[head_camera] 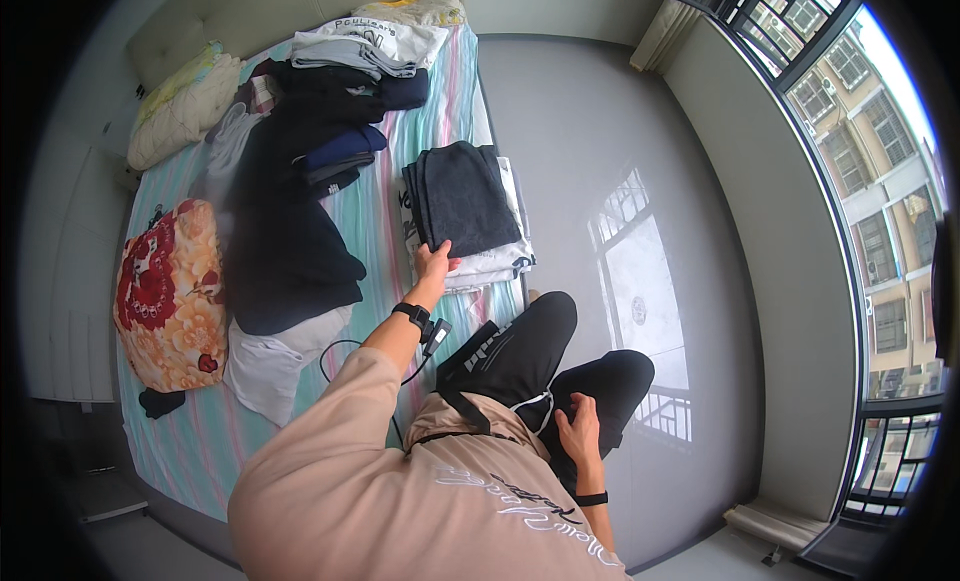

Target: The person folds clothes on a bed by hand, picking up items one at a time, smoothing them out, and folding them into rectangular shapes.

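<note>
Folded dark grey trousers [469, 198] lie on top of folded white printed shirts [487, 270] at the bed's edge. My left hand [435, 264] touches the near edge of the dark trousers; whether its fingers grip the cloth, I cannot tell. A dark watch-like band is on that wrist. My right hand [580, 429] is over my right thigh, fingers loosely bent, with nothing visible in it. Left of the stack, a large heap of black garments [292, 228] spreads across the bed, with folded navy clothing [345, 150] beside it.
The striped bed sheet [450, 116] bears a floral cushion [172, 292], white cloth [274, 356], a folded cream quilt [187, 116] and folded grey clothing [352, 56]. A cable with a small device [437, 337] lies near my left forearm. Grey floor [570, 131] and a window wall are to the right.
</note>
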Demonstrator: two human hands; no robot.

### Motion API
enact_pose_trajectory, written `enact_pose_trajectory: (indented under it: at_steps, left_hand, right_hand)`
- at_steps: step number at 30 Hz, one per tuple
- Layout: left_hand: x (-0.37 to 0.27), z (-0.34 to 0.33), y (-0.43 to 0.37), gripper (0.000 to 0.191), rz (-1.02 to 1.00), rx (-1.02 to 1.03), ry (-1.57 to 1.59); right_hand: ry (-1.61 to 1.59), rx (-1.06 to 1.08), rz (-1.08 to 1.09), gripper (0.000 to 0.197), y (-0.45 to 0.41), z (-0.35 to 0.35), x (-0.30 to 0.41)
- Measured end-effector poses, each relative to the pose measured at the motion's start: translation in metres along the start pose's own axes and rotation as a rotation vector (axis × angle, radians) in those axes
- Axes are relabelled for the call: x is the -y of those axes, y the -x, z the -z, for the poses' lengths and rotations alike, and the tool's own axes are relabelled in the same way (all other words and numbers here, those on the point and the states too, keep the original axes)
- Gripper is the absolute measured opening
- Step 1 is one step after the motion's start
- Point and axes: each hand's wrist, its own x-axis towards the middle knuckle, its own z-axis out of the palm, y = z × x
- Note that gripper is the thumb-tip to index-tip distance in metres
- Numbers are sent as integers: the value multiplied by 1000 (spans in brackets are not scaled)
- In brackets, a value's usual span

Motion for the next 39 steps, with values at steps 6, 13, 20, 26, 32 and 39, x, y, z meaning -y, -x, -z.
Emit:
enact_pose_trajectory:
  at_steps: [6, 13, 20, 26, 32, 39]
  left_hand:
    - [-32, -8, 38, 25, -141, -22, -48]
    - [7, 70, 47, 37, -30, 113, -120]
    - [25, 128, 39, 38, -298, -244, -302]
    - [-12, 239, 19, 51, -321, -786, -33]
    - [-67, 276, 9, 76, -65, -430, 418]
    - [-86, 294, -48, 61, 15, -452, 644]
  right_hand:
    - [90, 20, 108, 37, 6, 0, -13]
    - [185, 83, 169, 36, -6, -2, -8]
    - [252, 106, 237, 35, -5, -6, -9]
    - [284, 82, 286, 30, 2, -8, -7]
    - [338, 92, 296, 29, -1, -10, -7]
    - [304, 83, 307, 25, -4, -15, -1]
